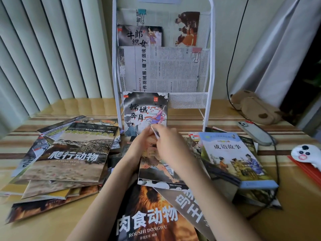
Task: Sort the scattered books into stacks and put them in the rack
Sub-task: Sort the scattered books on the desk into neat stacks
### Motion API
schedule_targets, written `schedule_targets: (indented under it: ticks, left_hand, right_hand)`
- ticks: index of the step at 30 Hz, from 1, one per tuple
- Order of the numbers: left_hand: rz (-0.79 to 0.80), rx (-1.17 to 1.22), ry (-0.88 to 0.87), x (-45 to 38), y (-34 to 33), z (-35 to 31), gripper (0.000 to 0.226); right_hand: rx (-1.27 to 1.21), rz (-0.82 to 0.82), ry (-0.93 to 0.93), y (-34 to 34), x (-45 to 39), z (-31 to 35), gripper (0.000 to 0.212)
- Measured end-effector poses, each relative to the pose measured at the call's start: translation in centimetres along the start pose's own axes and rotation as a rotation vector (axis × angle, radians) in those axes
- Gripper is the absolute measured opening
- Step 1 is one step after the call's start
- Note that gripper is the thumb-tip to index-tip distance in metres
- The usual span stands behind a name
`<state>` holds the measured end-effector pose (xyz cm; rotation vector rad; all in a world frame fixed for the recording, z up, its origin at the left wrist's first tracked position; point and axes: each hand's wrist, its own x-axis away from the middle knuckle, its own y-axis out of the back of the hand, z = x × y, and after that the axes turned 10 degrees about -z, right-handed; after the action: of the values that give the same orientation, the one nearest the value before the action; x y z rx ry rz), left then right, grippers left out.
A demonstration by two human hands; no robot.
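A white wire rack [211, 54] stands at the back of the table. Its upper pocket holds a dark storybook [139, 36]; a grey storybook [145, 110] leans upright at its foot. My left hand [141, 145] and my right hand [169, 143] meet at the top edge of a thin illustrated storybook [157, 168] lying in the middle, and both pinch that edge. Scattered around it lie a reptile book [69, 153] on a left pile, a carnivore book [149, 218] nearest me, and a pale blue idiom-story book [234, 157] on the right.
Clipped newspaper sheets [166, 70] fill the rack's pockets. A phone [255, 132] with a black cable, a white controller [303, 153] and a brown plush toy [255, 106] lie at the right. Vertical blinds hang at the left, a curtain at the right.
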<state>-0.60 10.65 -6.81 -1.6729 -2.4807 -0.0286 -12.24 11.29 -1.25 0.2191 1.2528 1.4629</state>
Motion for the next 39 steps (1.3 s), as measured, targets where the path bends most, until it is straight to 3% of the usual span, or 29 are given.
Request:
schedule_targets:
  ticks: [1, 3, 6, 8, 10, 12, 13, 15, 17, 20, 23, 26, 28, 29, 30, 32, 33, 35, 39]
  left_hand:
    - [-0.002, 0.043, 0.019, -0.1, 0.0, 0.0, 0.047]
    - [-0.036, 0.043, 0.017, -0.2, 0.3, 0.0, 0.032]
    - [-0.117, 0.041, -0.074, 0.2, 0.7, -0.3, 0.013]
    - [-0.106, 0.131, -0.084, 0.6, 0.9, -0.4, 0.029]
    - [-0.110, 0.234, -0.143, 0.9, 1.3, -1.0, 0.051]
    - [-0.127, 0.289, -0.273, 1.0, 1.5, -2.0, 0.069]
    - [-0.140, 0.293, -0.350, 1.2, 1.6, -2.7, 0.074]
    - [-0.121, 0.252, -0.507, 1.4, 1.7, -4.4, 0.081]
    - [-0.069, 0.185, -0.628, 1.2, 2.0, -6.2, 0.084]
    - [-0.058, 0.075, -0.692, 0.8, 2.8, -7.8, 0.096]
    - [-0.009, -0.027, -0.580, 1.0, 3.3, -4.9, 0.092]
    - [-0.213, -0.247, -0.522, 0.9, 3.6, -0.8, 0.065]
    - [-0.348, -0.328, -0.565, 0.0, 3.8, -0.2, 0.053]
    - [-0.360, -0.317, -0.581, -0.7, 3.8, -0.5, 0.051]
    - [-0.359, -0.304, -0.595, -1.4, 3.8, -1.1, 0.050]
    - [-0.399, -0.298, -0.622, -2.9, 3.9, -2.4, 0.046]
    - [-0.435, -0.298, -0.635, -3.6, 4.0, -2.9, 0.043]
    - [-0.494, -0.307, -0.655, -5.0, 4.2, -3.4, 0.039]
    - [-0.478, -0.338, -0.601, -6.8, 4.7, -2.6, 0.042]
  right_hand:
    - [0.012, 0.000, 0.011, -0.8, 0.2, 0.5, 0.033]
    - [-0.048, 0.028, -0.037, -1.7, 0.1, 0.8, 0.034]
    - [-0.345, 0.092, -0.196, -1.7, -0.3, -0.7, 0.036]
    - [-0.329, -0.039, -0.276, -1.2, -0.7, -2.7, 0.041]
    - [-0.247, -0.127, -0.361, -0.7, -1.1, -5.1, 0.062]
    - [-0.341, -0.041, -0.534, -0.2, -1.8, -6.7, 0.084]
    - [-0.425, 0.021, -0.625, 0.0, -2.2, -7.0, 0.084]
    - [-0.689, 0.063, -0.637, 0.0, -3.0, -7.2, 0.048]
    - [-0.908, -0.058, -0.506, 0.0, -3.5, -6.6, 0.017]
    - [-1.083, -0.156, -0.394, -0.5, -3.8, -6.4, 0.020]
    - [-0.860, 0.038, -0.412, -1.9, -2.9, -6.9, 0.031]
    - [-0.545, 0.186, -0.379, -2.8, -2.5, -8.0, 0.051]
    - [-0.542, 0.156, -0.284, -2.7, -3.2, -8.1, 0.028]
    - [-0.532, 0.132, -0.237, -2.5, -3.9, -7.9, 0.009]
    - [-0.522, 0.092, -0.220, -2.4, -4.8, -7.5, 0.004]
    - [-0.528, 0.012, -0.234, -2.7, -6.7, -7.0, 0.012]
    - [-0.507, -0.021, -0.242, -3.0, -7.6, -6.9, 0.026]
    - [-0.353, -0.023, -0.248, -4.1, -8.7, -7.2, 0.035]
    - [-0.003, 0.409, -0.252, -7.9, -7.8, -7.9, 0.030]
